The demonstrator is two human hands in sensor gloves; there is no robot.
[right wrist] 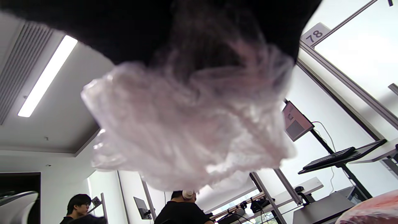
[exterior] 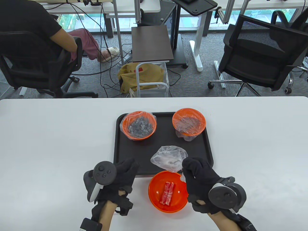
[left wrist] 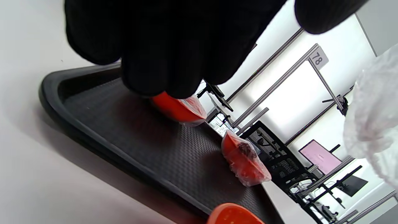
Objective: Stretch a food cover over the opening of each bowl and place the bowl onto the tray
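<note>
An uncovered orange bowl point(exterior: 168, 192) with red food sticks sits on the white table just in front of the black tray point(exterior: 125, 149). My right hand point(exterior: 192, 172) pinches a crumpled clear food cover point(exterior: 168, 157) above the bowl's far rim; in the right wrist view the cover point(right wrist: 189, 124) hangs from my gloved fingers. My left hand point(exterior: 126, 168) hovers at the tray's near left edge with relaxed fingers and holds nothing. Two covered orange bowls stand on the tray, one at the back left point(exterior: 139, 125) and one at the back right point(exterior: 189, 122). The left wrist view shows both point(left wrist: 178, 109) point(left wrist: 244, 161).
The table's far edge lies beyond the tray. Behind it are a black office chair point(exterior: 259, 53), a small brown cart point(exterior: 151, 45) and a seated person point(exterior: 36, 41). White tabletop point(exterior: 48, 134) spreads to both sides of the tray.
</note>
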